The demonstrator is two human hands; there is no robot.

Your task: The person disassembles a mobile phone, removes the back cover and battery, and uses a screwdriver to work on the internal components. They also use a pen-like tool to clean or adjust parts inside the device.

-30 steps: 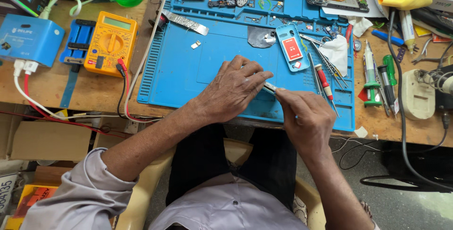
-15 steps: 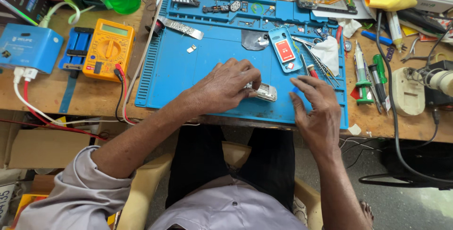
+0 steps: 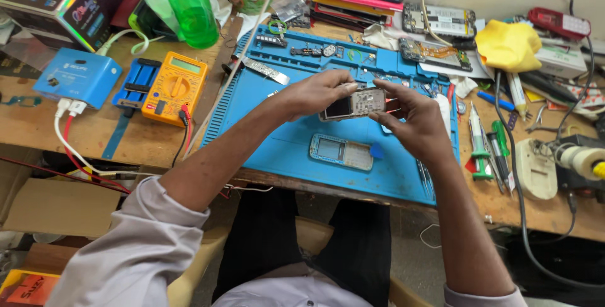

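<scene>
Both my hands hold a small opened phone body [image 3: 354, 103] up above the blue work mat [image 3: 265, 137]. My left hand [image 3: 312, 93] grips its left end and top edge. My right hand [image 3: 413, 118] pinches its right end with fingers and thumb. The phone shows a dark screen on the left and a bare keypad board on the right. A light blue phone front cover [image 3: 341, 151] lies flat on the mat just below my hands.
A yellow multimeter [image 3: 174, 88], a blue box [image 3: 77, 79] and a green bottle [image 3: 186, 6] stand at left. Tweezers [image 3: 424, 176], screwdrivers [image 3: 485, 140], a solder roll [image 3: 583, 161] and a yellow cloth [image 3: 509, 45] lie at right. Phone boards [image 3: 438, 22] lie at the back.
My hands have lifted the phone body off the mat and now hold it between them. The light blue front cover has come off and lies on the mat.
</scene>
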